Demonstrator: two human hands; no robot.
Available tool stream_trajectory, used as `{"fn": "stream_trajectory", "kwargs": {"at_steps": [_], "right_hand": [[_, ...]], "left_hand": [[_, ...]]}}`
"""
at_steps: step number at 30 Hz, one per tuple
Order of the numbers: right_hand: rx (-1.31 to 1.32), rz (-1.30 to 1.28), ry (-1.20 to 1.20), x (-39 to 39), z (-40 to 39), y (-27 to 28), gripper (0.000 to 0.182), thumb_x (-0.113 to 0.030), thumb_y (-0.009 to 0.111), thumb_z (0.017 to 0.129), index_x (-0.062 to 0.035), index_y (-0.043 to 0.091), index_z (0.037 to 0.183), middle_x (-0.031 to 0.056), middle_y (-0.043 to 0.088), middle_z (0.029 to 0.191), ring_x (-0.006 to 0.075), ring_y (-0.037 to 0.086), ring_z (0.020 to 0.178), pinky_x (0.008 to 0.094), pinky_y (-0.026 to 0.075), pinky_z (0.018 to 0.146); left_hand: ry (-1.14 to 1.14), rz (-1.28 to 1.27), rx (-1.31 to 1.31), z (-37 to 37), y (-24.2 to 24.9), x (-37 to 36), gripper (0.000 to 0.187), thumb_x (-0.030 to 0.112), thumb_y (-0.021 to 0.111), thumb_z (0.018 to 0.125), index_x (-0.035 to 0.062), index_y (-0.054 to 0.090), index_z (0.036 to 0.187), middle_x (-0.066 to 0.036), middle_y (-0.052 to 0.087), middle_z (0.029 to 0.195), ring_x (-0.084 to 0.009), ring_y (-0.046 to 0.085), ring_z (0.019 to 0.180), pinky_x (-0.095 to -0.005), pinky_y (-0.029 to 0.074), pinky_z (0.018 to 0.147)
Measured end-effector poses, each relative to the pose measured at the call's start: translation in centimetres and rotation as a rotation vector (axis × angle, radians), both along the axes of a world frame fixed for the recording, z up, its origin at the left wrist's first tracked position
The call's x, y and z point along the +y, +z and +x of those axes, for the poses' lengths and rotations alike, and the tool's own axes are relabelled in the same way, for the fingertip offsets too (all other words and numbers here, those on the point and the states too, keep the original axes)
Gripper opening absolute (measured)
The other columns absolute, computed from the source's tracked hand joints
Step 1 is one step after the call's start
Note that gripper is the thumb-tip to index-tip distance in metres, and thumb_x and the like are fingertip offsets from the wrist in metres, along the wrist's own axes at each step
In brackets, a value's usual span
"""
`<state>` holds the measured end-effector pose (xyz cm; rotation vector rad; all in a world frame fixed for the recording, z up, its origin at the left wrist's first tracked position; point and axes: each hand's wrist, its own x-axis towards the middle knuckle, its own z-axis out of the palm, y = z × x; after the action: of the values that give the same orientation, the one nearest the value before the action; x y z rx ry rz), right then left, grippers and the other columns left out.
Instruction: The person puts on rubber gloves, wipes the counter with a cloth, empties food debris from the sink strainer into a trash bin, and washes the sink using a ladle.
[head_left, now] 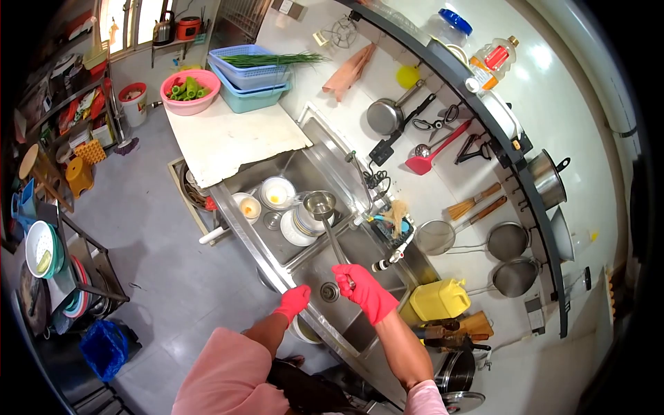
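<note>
Both my hands wear pink rubber gloves. My right hand (365, 290) grips the long handle of a steel ladle (319, 205), whose bowl reaches over the far sink basin above stacked dishes (299, 223). My left hand (293, 301) rests on the front rim of the steel sink (273, 266), fingers curled, holding nothing that I can see. A drain (330, 292) lies in the near basin between my two hands.
White bowls and plates (277, 192) fill the far basin. A faucet (389, 257) and a yellow jug (438, 299) stand to the right. Pans, strainers and utensils hang on the wall (443, 180). Baskets (250, 72) and a pink bowl (190, 90) sit on the counter beyond.
</note>
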<state>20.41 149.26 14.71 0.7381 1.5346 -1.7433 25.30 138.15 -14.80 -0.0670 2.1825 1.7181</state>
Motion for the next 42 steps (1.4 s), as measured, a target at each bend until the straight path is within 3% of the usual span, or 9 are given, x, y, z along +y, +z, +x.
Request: {"fn": "stream_trajectory", "kwargs": {"at_steps": [3,6,33,42], "right_hand": [[0.028,0.032,0.043,0.3,-0.4,-0.9,0.022,-0.018,0.064,0.093,-0.0115,0.051,0.076,-0.001,0.05,0.063,0.0114,0.042,0.046,0.0251,0.032,0.043],[0.053,0.073,0.06,0.2,-0.9,-1.6,0.021,-0.018,0.064,0.092,-0.0112,0.052,0.077,-0.001,0.051,0.065,0.0112,0.043,0.048,0.0249,0.033,0.044],[0.153,0.241,0.147,-1.4,-0.9,-2.5,0.023,-0.019,0.07,0.09,-0.0037,0.058,0.078,0.0051,0.055,0.063,0.0161,0.045,0.042,0.0308,0.032,0.038],[0.19,0.291,0.204,-4.7,0.4,-2.4,0.023,-0.018,0.071,0.088,-0.0016,0.056,0.083,0.0067,0.055,0.063,0.0166,0.046,0.041,0.0313,0.033,0.036]], "left_hand": [[0.003,-0.016,0.034,0.1,0.1,0.0,0.02,0.026,0.054,0.096,0.0124,0.067,0.102,-0.007,0.069,0.077,-0.0207,0.07,0.066,-0.0357,0.053,0.066],[0.055,0.013,0.064,0.3,-0.7,0.4,0.025,0.034,0.051,0.097,0.0159,0.067,0.101,-0.009,0.071,0.075,-0.0268,0.071,0.066,-0.0416,0.054,0.068],[0.064,0.022,0.091,0.5,-0.5,0.2,0.021,0.031,0.053,0.096,0.0151,0.067,0.099,-0.009,0.071,0.075,-0.0278,0.071,0.068,-0.0422,0.054,0.068],[-0.002,-0.003,0.033,0.1,0.0,-0.1,0.032,0.035,0.052,0.096,0.0126,0.069,0.112,-0.01,0.072,0.079,-0.0267,0.071,0.069,-0.0401,0.055,0.07]]}}
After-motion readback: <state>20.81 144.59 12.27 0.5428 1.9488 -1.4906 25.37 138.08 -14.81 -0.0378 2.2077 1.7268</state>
